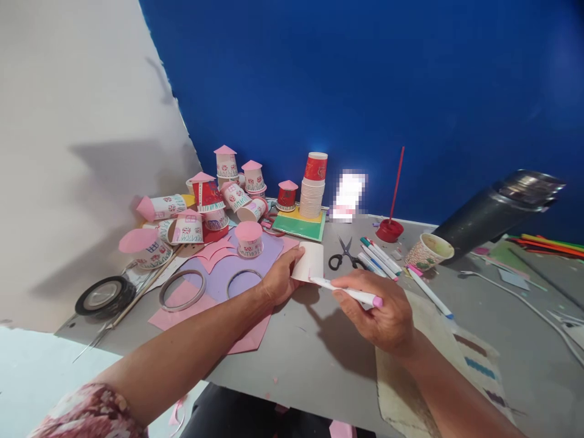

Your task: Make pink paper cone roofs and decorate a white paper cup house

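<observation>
My left hand is closed around a plain white paper cup, held sideways above the grey table. In my right hand is a white marker with a pink end, its tip at the cup's lower edge, where a faint pink mark shows. Black-handled scissors lie open just behind the cup. Beside them rest several capped markers. A decorated cup with a round pink paper top stands on purple paper to the left.
Many decorated cups crowd the back left, near a cup stack. Tape rolls and pink paper lie at left. A dark flask, a patterned cup, a cloth and a white cable are at right.
</observation>
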A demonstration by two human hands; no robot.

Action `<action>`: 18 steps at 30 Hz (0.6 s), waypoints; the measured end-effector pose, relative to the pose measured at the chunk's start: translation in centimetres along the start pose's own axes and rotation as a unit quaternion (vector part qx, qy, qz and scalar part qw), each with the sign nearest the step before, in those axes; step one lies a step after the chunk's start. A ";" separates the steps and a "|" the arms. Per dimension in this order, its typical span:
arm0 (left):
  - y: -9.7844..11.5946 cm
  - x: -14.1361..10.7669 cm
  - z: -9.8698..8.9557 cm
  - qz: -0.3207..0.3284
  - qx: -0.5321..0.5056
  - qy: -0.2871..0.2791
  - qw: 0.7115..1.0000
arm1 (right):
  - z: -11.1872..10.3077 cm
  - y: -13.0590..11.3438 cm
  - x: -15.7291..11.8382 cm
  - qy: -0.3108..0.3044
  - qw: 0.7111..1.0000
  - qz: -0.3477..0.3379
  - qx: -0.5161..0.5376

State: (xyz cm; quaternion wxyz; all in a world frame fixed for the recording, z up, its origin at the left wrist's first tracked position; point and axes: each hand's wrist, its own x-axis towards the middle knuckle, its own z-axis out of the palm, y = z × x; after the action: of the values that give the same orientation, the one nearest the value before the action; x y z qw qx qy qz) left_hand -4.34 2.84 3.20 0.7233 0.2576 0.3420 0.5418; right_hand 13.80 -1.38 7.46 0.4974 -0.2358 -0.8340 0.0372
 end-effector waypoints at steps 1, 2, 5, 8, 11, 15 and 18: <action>0.0 0.0 0.0 -0.003 0.000 0.000 1.000 | 0.0 0.0 0.0 0.001 1.000 -0.004 -0.004; 0.0 0.0 0.0 -0.008 0.000 -0.001 1.000 | 0.1 0.1 0.0 0.003 1.000 -0.009 -0.008; 0.0 -0.1 0.0 -0.013 0.000 -0.014 1.000 | 0.2 0.2 -0.1 0.008 1.000 -0.013 -0.013; -0.1 0.0 -0.1 -0.001 0.007 -0.034 0.999 | 0.3 0.3 -0.1 0.008 1.000 -0.014 -0.016; -0.3 0.1 -0.3 0.011 0.018 -0.051 0.999 | 0.3 0.4 -0.1 0.009 1.000 -0.007 -0.028; -0.4 0.1 -0.3 0.013 0.016 -0.047 0.999 | 0.3 0.2 0.0 0.016 0.999 0.005 -0.040; -0.4 0.0 -0.2 0.024 0.016 -0.042 0.999 | 0.3 0.0 0.1 0.023 0.999 -0.008 -0.038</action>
State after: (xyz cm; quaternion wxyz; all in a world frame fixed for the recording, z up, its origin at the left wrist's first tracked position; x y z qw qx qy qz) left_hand -4.28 2.72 2.77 0.7193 0.2999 0.3142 0.5421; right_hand 13.52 -1.24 7.37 0.5072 -0.2482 -0.8253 -0.0036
